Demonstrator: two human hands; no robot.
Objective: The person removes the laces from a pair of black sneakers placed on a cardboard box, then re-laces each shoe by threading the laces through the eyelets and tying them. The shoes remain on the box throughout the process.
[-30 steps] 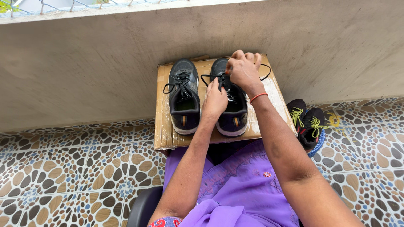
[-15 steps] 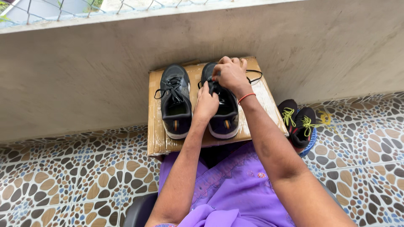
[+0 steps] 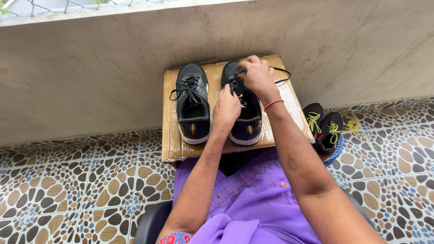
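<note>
Two black sneakers stand side by side on a cardboard box [image 3: 170, 135] against the wall. The left sneaker [image 3: 192, 102] has loose black laces. My left hand [image 3: 226, 108] rests on the tongue of the right sneaker [image 3: 246, 123]. My right hand [image 3: 256, 76] is over that shoe's toe end, fingers pinched on its black lace [image 3: 282, 77], which loops out to the right across the box.
A second pair of black shoes with yellow-green laces [image 3: 326, 126] sits on the patterned tile floor [image 3: 72, 190] to the right of the box. A concrete wall [image 3: 90, 77] rises just behind it. My purple clothing [image 3: 253, 203] fills the near foreground.
My right hand has shifted slightly along the right sneaker's laces while the left hand stays on the shoe. The view has drifted a little; the shoes have not moved.
</note>
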